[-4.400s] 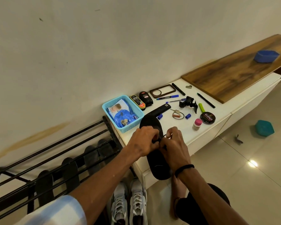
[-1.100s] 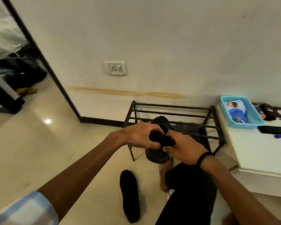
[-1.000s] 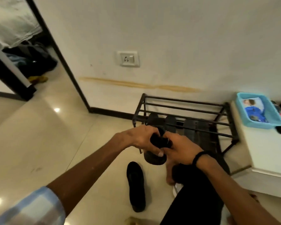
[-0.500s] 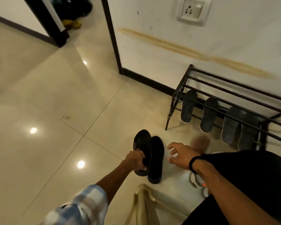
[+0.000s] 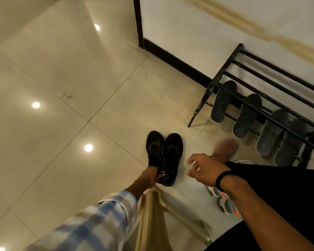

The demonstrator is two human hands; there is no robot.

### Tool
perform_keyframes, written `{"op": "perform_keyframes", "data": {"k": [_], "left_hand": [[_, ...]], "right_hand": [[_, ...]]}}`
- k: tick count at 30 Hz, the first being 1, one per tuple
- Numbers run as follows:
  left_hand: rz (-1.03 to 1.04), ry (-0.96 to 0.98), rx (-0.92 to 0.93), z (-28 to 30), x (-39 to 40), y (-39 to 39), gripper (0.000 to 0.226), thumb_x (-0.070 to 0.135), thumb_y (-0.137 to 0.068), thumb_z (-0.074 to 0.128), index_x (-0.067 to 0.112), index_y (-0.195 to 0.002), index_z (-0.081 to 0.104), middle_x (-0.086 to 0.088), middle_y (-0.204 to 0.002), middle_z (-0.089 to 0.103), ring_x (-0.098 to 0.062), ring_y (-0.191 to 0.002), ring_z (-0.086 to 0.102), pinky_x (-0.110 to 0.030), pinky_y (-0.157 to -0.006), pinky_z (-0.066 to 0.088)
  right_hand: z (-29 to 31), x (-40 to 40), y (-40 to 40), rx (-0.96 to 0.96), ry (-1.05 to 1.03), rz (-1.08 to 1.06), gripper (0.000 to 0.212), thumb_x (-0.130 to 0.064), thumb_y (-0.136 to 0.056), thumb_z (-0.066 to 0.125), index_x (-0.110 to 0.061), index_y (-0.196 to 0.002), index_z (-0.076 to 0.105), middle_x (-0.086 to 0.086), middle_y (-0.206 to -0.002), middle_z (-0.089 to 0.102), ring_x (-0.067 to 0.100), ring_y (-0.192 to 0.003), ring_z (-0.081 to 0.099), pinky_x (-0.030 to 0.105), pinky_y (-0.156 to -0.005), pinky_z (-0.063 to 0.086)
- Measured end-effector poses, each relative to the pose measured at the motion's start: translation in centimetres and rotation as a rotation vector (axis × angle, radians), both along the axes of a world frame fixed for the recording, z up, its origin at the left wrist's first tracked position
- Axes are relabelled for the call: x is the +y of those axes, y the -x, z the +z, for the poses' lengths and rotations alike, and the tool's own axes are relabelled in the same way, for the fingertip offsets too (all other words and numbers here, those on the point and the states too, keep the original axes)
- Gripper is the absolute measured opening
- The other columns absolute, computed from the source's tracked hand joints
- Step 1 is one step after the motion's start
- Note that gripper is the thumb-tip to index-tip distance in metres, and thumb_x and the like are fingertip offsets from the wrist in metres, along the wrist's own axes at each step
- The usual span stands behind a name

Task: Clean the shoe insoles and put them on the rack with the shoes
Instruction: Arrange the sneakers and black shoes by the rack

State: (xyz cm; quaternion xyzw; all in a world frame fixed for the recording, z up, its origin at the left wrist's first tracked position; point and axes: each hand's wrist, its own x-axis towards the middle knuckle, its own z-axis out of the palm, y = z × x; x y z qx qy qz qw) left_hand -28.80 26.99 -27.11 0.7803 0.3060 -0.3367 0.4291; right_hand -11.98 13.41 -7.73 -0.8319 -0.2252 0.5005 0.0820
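- Your left hand [image 5: 151, 175] grips the heel end of the left shoe in the black pair of shoes [image 5: 164, 156]; the fingers curl in at the collar, and what look like laces sit under them.
- The pair stands side by side on the floor [image 5: 62, 124], touching, toes pointing away from you, near the rack [image 5: 272, 91] but not on it.
- Your right hand [image 5: 203, 169] hovers just beside the right shoe, fingers loosely spread and holding nothing.
- Four insoles [image 5: 223, 104] already hang on the rack's lower bars, toes down, in a row. Judging by that, the insole part looks done or nearly so; whether they are clean you cannot tell from here.
- What seems left: lift the black pair onto the rack. The upper bars look free for them.
- A second pair, grey sneakers [image 5: 227, 201] with orange marks, sits by your leg, partly hidden; it probably needs racking too.
- A beige chair [image 5: 152, 223] stands below your left arm.
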Motion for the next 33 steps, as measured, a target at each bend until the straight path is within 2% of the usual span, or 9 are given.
{"op": "perform_keyframes", "data": {"k": [3, 8, 11, 16, 20, 24, 28, 31, 33], "left_hand": [[-0.047, -0.068, 0.003, -0.8, 0.7, 1.2, 0.034, 0.031, -0.105, 0.053, 0.009, -0.132, 0.057, -0.005, -0.123, 0.061, -0.021, -0.111, 0.060, -0.021, -0.094, 0.043], [-0.129, -0.282, 0.032, -1.7, 1.4, 1.7, 0.029, 0.020, -0.104, 0.051, 0.014, -0.132, 0.057, -0.011, -0.132, 0.051, -0.032, -0.115, 0.056, -0.040, -0.100, 0.049], [-0.075, -0.221, 0.090, -1.7, 1.2, 0.4, 0.031, 0.025, -0.107, 0.047, 0.010, -0.132, 0.057, -0.015, -0.134, 0.050, -0.036, -0.118, 0.055, -0.044, -0.100, 0.049], [0.147, -0.171, 0.134, -3.5, 0.3, -0.7, 0.028, 0.028, -0.102, 0.054, 0.014, -0.123, 0.067, -0.013, -0.123, 0.064, -0.032, -0.103, 0.065, -0.040, -0.090, 0.056], [0.375, -0.298, 0.152, -3.8, 0.4, 0.1, 0.025, 0.017, -0.095, 0.063, 0.007, -0.117, 0.067, -0.012, -0.125, 0.051, -0.035, -0.103, 0.063, -0.036, -0.087, 0.052], [0.534, -0.311, 0.178, -4.7, 0.4, 1.1, 0.016, 0.012, -0.089, 0.066, 0.008, -0.104, 0.071, -0.011, -0.104, 0.069, -0.032, -0.094, 0.068, -0.043, -0.082, 0.060], [0.402, -0.388, 0.199, -4.5, 0.0, -0.1, 0.021, 0.033, -0.091, 0.071, 0.017, -0.104, 0.067, -0.004, -0.096, 0.068, -0.026, -0.086, 0.066, -0.040, -0.078, 0.059], [0.223, -0.449, 0.243, -5.0, 0.0, -1.7, 0.014, 0.019, -0.092, 0.064, 0.015, -0.106, 0.067, -0.004, -0.093, 0.064, -0.025, -0.083, 0.063, -0.036, -0.074, 0.053], [0.218, -0.424, 0.301, -5.6, 0.2, -2.6, 0.019, 0.013, -0.091, 0.061, 0.013, -0.110, 0.065, -0.007, -0.102, 0.067, -0.028, -0.093, 0.066, -0.036, -0.079, 0.054]], "right_hand": [[-0.1, 0.6, -0.8, 0.008, -0.032, 0.000, 0.034, -0.036, -0.091, 0.069, -0.028, -0.123, 0.059, -0.004, -0.103, 0.070, 0.014, -0.091, 0.067, 0.033, -0.085, 0.057], [-0.4, 1.6, -1.5, 0.008, -0.059, 0.009, 0.034, -0.035, -0.092, 0.068, -0.027, -0.123, 0.058, -0.003, -0.107, 0.067, 0.015, -0.091, 0.065, 0.029, -0.082, 0.054], [-0.7, 2.4, -1.2, 0.021, -0.073, 0.021, 0.036, -0.037, -0.091, 0.068, -0.029, -0.124, 0.057, -0.002, -0.113, 0.065, 0.016, -0.097, 0.064, 0.029, -0.084, 0.053], [-1.0, 2.4, -1.8, 0.036, -0.071, -0.006, 0.038, -0.036, -0.092, 0.069, -0.027, -0.127, 0.057, 0.000, -0.115, 0.066, 0.017, -0.101, 0.063, 0.027, -0.081, 0.048], [-0.9, 2.2, -1.9, 0.025, -0.073, -0.005, 0.039, -0.035, -0.092, 0.068, -0.026, -0.128, 0.056, 0.000, -0.116, 0.067, 0.018, -0.104, 0.062, 0.027, -0.082, 0.047], [-1.0, 3.0, -1.4, 0.034, -0.088, 0.035, 0.041, -0.035, -0.092, 0.068, -0.026, -0.130, 0.054, 0.002, -0.122, 0.063, 0.019, -0.108, 0.061, 0.027, -0.084, 0.046], [-1.2, 3.9, -1.5, 0.049, -0.101, 0.060, 0.045, -0.033, -0.093, 0.068, -0.023, -0.135, 0.053, 0.003, -0.126, 0.062, 0.021, -0.109, 0.061, 0.029, -0.088, 0.049], [-2.0, 4.5, -2.2, 0.039, -0.094, 0.075, 0.046, -0.035, -0.092, 0.068, -0.023, -0.134, 0.054, 0.003, -0.124, 0.061, 0.021, -0.106, 0.062, 0.027, -0.083, 0.049], [-2.6, 4.8, -2.9, 0.052, -0.100, 0.066, 0.045, -0.035, -0.092, 0.069, -0.023, -0.133, 0.055, 0.002, -0.121, 0.063, 0.020, -0.104, 0.062, 0.027, -0.082, 0.049]]}}
